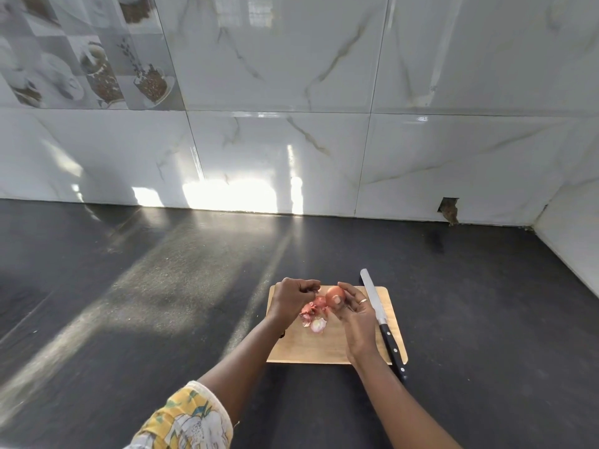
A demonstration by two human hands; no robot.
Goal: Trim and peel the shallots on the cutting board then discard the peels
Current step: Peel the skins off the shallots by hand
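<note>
Now my right hand [355,314] pinches the shallot [334,294], thumb against fingertips. My left hand [291,299], curled just beside, apparently nips a peel scrap [315,289]. Light, slick (skin tears), so I'd grip its ends.

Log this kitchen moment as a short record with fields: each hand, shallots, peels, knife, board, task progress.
left hand: fingers curled beside the held shallot; unclear whether it pinches a bit of peel
right hand: holds a reddish shallot over the board
second shallot: lying on the board
peels: loose pile on the board
pale peeled piece: beside the peels
knife: untouched, along the board's right edge, blade pointing away
cutting board: wooden, on the dark countertop
progress: peels not yet discarded
</note>
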